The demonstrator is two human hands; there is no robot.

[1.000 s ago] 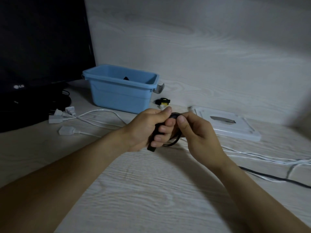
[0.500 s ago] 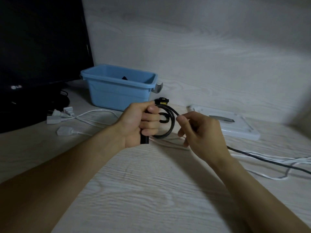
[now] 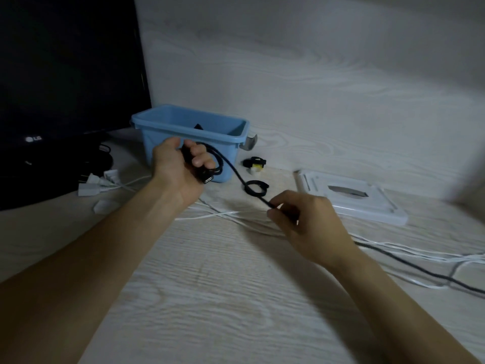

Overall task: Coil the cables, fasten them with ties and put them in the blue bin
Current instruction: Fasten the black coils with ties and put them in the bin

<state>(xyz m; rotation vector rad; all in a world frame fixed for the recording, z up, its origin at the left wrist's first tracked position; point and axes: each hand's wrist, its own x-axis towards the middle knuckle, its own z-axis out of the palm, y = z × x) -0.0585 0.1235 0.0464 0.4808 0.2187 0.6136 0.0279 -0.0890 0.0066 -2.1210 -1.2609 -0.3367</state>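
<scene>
In the middle of the frame the left hand [image 3: 181,166] grips a few loops of the black cable [image 3: 231,170], its fingers [image 3: 200,160] curled around them, and the USB plug [image 3: 207,179] sticks out below the palm. The cable runs down to the right hand [image 3: 307,222], which pinches it between thumb and bent fingers. The blue bin [image 3: 191,130] stands on the desk [image 3: 236,298] just behind the left hand. White cables [image 3: 393,249] lie across the desk at right. A white lid [image 3: 367,203] rests in the right part, a dark monitor [image 3: 65,74] at upper left.
</scene>
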